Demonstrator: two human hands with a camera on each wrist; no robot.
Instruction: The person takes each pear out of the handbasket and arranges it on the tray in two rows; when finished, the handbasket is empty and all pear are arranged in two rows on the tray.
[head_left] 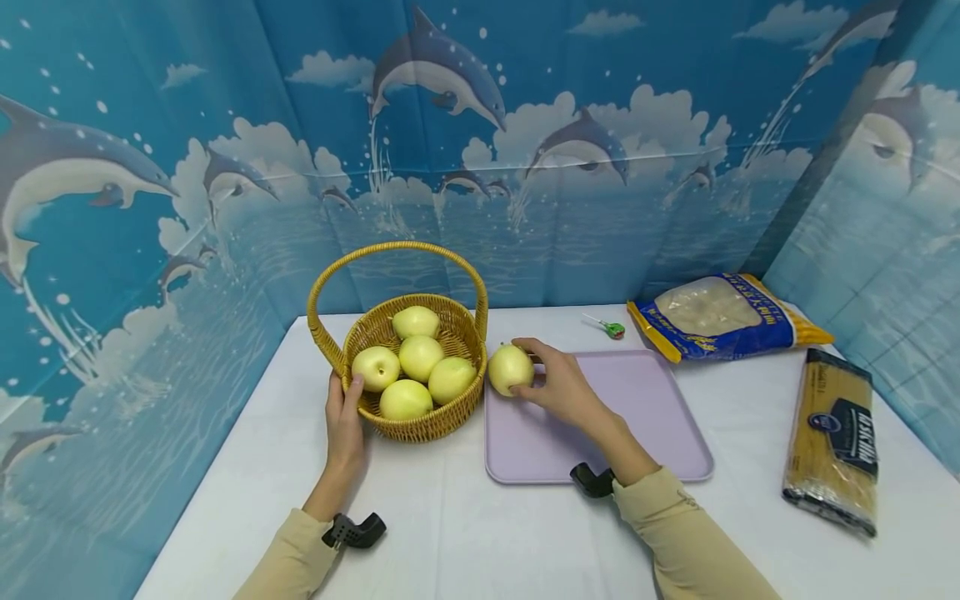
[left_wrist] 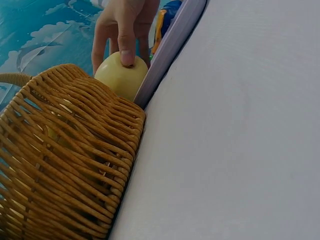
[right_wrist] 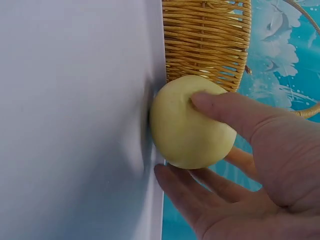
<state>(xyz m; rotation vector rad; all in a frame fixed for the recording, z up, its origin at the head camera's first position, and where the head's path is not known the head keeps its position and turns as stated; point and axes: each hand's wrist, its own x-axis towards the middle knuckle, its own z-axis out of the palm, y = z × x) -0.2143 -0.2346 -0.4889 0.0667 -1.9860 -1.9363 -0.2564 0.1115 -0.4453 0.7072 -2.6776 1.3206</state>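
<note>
"Where was the fruit?"

"A pale green fruit (head_left: 510, 372) was at the left edge of a lilac tray (head_left: 630, 425), just beside a wicker basket (head_left: 427, 430) holding five more."

"And the hands?"

"The right hand (head_left: 564, 383) pinched that fruit between thumb and fingers. The left hand (head_left: 345, 429) touched the basket's left side; I couldn't tell how far its fingers curled."

"Any risk?"

"Probably rolling: released on the rim, something so round could have tipped off the tray."
</note>
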